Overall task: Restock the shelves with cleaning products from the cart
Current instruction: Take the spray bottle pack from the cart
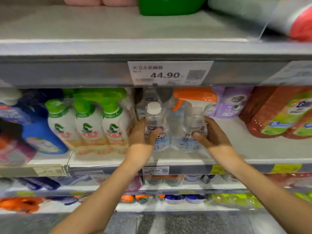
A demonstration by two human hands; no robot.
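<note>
Two bottles are in your hands now, one in each: your left grip point(141, 132) is curled round the white-capped bottle point(154, 122), with the thumb lying across its label, and your right grip point(213, 134) is curled round the clear bottle point(194, 130) just beside it, thumb also on the front label. Both bottles stand upright and side by side on the middle shelf point(253, 146), near its front edge, and they seem to touch each other; if one plastic wrap joins them, you cannot tell from here. Behind them stands an orange trigger sprayer point(194, 95), and more clear bottles are in the shadow further back. At your left, the green-capped white bottles point(87, 127) stand in a row close to your left wrist, and a blue bottle point(45, 137) is beyond them. At your right, purple pouches point(233, 103) lean at the back and big red bottles point(270, 115) lie well apart from your hand. A price tag reading 44.90 point(168, 73) hangs on the shelf edge above, and a smaller tag reading 27.90 point(155, 170) sits on the edge below your wrists
</note>
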